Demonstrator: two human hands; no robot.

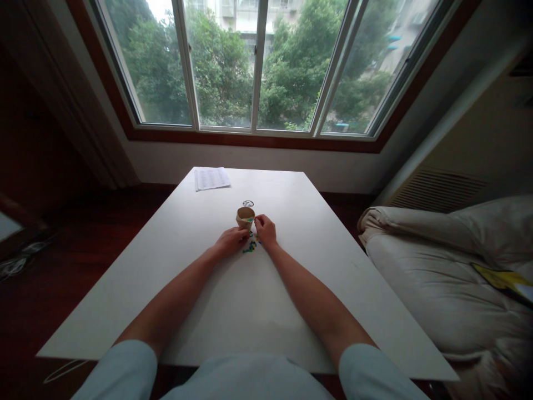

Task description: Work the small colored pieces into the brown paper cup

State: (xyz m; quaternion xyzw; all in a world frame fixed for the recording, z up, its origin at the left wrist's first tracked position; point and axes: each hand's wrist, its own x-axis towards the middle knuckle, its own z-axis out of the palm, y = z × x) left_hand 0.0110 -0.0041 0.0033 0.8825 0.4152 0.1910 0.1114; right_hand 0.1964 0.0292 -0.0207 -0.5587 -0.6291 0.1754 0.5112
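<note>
A brown paper cup [245,219] stands on the white table, its mouth facing up, with something green showing inside near the right of its rim. My right hand [266,228] is at the right side of that rim, thumb and fingers pinched together; what they hold is too small to make out. Low at the front of the cup lies my left hand [231,241], its fingers closed beside the cup's base, and their tips hide whatever is in them. Several small green, blue and yellow pieces [251,246] are scattered between my hands.
Just behind the cup lies a small dark-edged loop [248,204]. Printed papers [211,178] rest at the far left corner of the white table [308,222]. A beige sofa [416,266] stands right of the table, and a window [254,66] lies beyond it.
</note>
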